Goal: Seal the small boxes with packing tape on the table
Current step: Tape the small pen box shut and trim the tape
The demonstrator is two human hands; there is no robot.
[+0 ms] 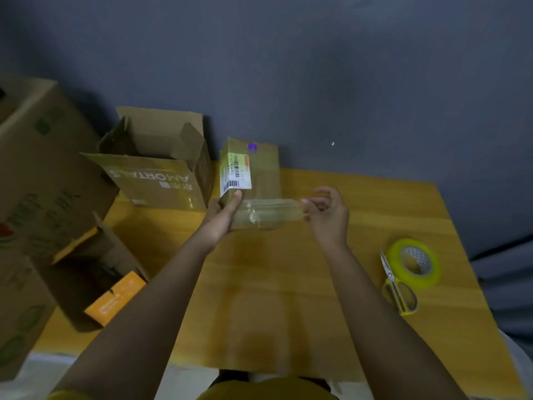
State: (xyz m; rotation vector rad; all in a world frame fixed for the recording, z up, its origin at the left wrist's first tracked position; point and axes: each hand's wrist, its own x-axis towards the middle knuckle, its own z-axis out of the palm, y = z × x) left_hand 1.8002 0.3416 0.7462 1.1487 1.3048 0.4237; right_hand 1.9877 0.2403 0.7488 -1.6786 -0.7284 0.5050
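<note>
Left hand (223,215) grips the small box (253,180) at its near-left corner, thumb up on the label; right hand (327,210) pinches the free end of a clear tape strip (268,216) stretched across the box's near face. Nearer, scissors (396,287) touch the tape roll (415,262) on the table (259,298) right. Open cartons (161,166) stand left, beside the box.

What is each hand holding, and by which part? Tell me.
The left hand grips the small box at its near left corner. The right hand pinches the free end of a tape strip.
</note>
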